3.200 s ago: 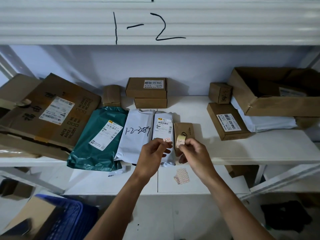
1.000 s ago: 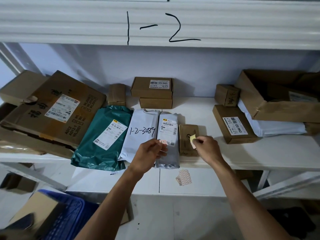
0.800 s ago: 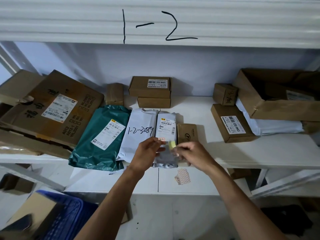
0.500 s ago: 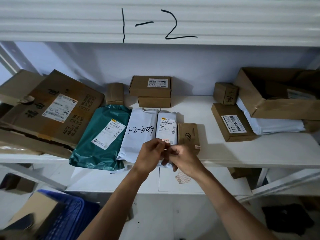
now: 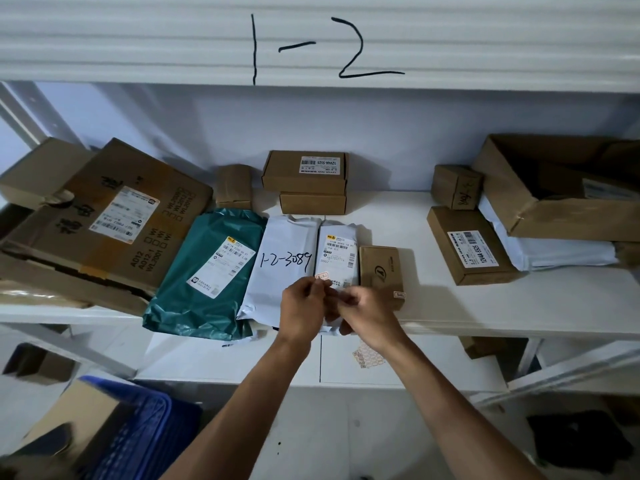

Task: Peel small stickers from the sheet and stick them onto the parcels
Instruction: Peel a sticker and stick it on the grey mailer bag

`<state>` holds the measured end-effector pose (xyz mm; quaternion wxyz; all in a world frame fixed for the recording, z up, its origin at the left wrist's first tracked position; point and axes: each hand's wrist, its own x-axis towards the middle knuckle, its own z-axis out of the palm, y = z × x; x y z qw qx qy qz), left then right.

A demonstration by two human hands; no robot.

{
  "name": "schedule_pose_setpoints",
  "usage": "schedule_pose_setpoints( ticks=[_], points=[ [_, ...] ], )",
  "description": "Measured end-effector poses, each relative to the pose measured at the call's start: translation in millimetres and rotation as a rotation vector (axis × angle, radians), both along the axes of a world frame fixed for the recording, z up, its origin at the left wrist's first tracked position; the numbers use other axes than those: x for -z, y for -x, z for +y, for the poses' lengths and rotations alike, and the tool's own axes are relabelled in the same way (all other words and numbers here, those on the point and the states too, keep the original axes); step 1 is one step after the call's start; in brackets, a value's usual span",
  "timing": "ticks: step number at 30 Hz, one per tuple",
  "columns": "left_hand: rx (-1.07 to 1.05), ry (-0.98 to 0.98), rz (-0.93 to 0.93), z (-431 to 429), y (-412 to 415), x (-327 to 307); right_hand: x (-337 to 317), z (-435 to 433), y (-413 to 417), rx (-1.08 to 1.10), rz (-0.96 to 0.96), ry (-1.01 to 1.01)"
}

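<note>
My left hand [image 5: 300, 308] and my right hand [image 5: 367, 315] meet, fingertips pinched together, over the near end of a small white mailer [image 5: 337, 237]. A small pale sticker [image 5: 322, 275] shows just past my left fingertips; whether it sits on the mailer or on a strip in that hand I cannot tell. What my right fingers pinch is hidden. Beside the mailer lies a small brown box [image 5: 379, 268] with a sticker [image 5: 400, 294] on its near corner. A larger white mailer [image 5: 284, 244] marked 1-2-3089 and a green mailer [image 5: 207, 271] lie to the left. A sticker sheet [image 5: 369, 355] rests on the lower shelf.
The white shelf [image 5: 519, 317] also holds a big taped carton [image 5: 104, 220] at left, stacked brown boxes [image 5: 306, 174] at the back, and a labelled flat box [image 5: 467, 247] and open carton [image 5: 561, 188] at right. A blue crate [image 5: 138, 427] stands on the floor at lower left.
My right hand reached to the small brown box, left a sticker on its near corner, then came back to meet my left hand. My left hand stayed over the small white mailer.
</note>
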<state>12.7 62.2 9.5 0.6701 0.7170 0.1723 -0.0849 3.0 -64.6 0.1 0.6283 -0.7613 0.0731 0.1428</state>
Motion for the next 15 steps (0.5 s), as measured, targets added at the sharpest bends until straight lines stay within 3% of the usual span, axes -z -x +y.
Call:
schedule_pose_setpoints(
  ticks=[3, 6, 10, 15],
  points=[
    [-0.116, 0.254, 0.118, -12, 2, -5, 6, 6, -2, 0.077, 0.012, 0.000],
    [-0.134, 0.401, 0.121, -17, 2, -16, 8, 5, -5, 0.138, 0.010, 0.063],
    [-0.068, 0.405, 0.085, -15, -1, -22, 9, -9, -7, 0.096, 0.024, 0.160],
    [0.034, 0.442, 0.076, -16, -1, -20, -1, -24, -4, -0.037, 0.089, 0.119]
  ],
)
